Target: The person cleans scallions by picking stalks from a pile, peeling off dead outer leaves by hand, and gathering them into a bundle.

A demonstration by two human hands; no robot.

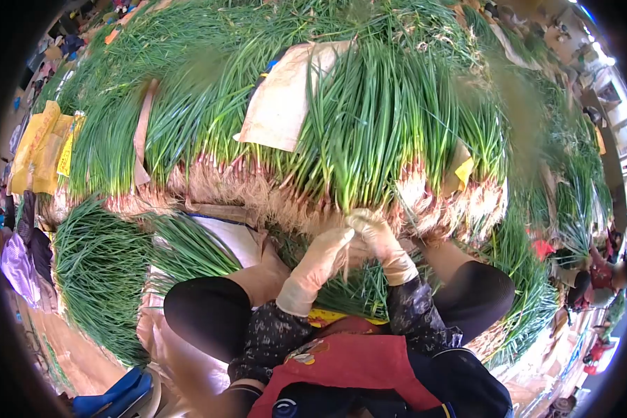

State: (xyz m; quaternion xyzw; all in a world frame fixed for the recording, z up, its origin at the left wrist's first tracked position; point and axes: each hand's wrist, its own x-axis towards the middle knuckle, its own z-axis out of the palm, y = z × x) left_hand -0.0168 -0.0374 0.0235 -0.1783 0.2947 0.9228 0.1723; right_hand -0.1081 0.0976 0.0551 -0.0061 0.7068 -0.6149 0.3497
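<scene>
My right hand point(381, 242), in a pale glove, pinches the lower end of a spring onion point(344, 188) between thumb and fingers. Just below and to the left, my left hand point(318, 259), gloved too, has its fingertips closed at the root end of the same stalk. Pale root strands point(345, 261) hang between the two hands. Close in front of them lies a long row of spring onions point(376, 132), green leaves pointing away and bushy roots point(258, 191) toward me. The exact grip of the left fingertips is partly hidden.
A beige cloth point(285, 97) lies over the row. Another spring onion pile point(101, 268) is at my left, near a yellow sack point(38, 150). My knees point(209, 313) flank the hands. A person point(606, 275) sits far right; a blue object point(115, 393) is lower left.
</scene>
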